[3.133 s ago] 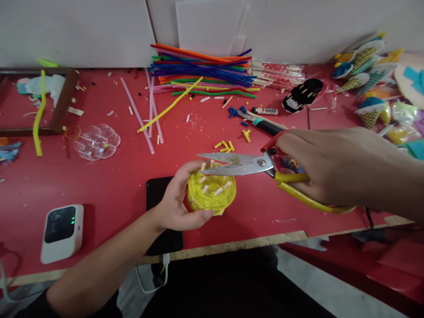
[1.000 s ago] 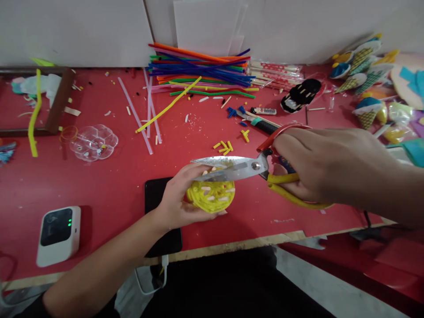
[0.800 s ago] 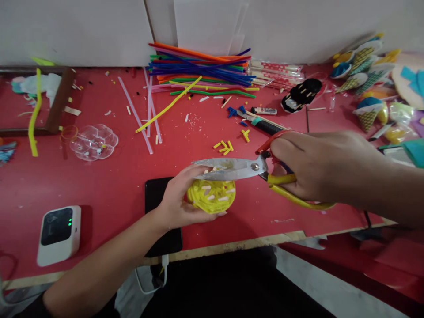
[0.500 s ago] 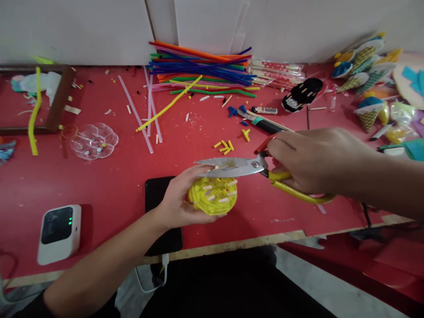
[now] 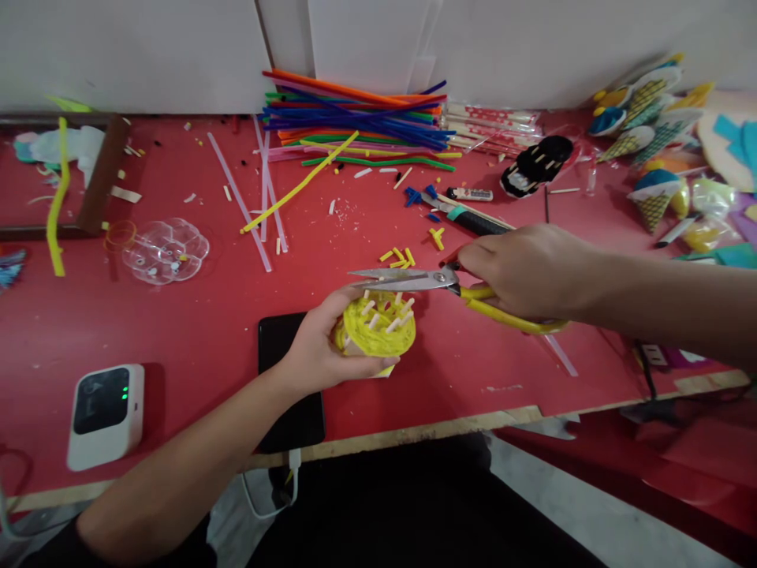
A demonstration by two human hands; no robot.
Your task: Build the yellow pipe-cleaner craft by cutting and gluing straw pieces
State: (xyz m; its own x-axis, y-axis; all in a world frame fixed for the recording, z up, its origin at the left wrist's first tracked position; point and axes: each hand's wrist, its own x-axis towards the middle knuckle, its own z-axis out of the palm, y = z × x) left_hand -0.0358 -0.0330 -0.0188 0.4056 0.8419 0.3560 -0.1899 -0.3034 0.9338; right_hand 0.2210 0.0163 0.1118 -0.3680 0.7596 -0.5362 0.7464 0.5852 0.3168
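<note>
Left hand (image 5: pixel 316 347) pinches yellow coil (image 5: pixel 384 341) over bench (image 5: pixel 473 386), pegs (image 5: pixel 374 321) uppermost, presumably exposing them to scissors (image 5: pixel 439 278). Right hand (image 5: pixel 523 268) wrapped around handles (image 5: pixel 509 319); blades lie across coil's far side, likely for reach.

See on red tabletop (image 5: pixel 218 331): pipe cleaners (image 5: pixel 360 118) heaped at back, pink strips (image 5: pixel 239 201), yellow snippets (image 5: pixel 399 259), clear lobed dish (image 5: pixel 165 251), white device (image 5: pixel 105 414).

A black sleeve (image 5: pixel 56 546) is ending above the left forearm (image 5: pixel 189 442), which is showing bare. Plain black clothing (image 5: pixel 384 509) is covering the lap, while the right forearm (image 5: pixel 656 304) is also showing bare.
</note>
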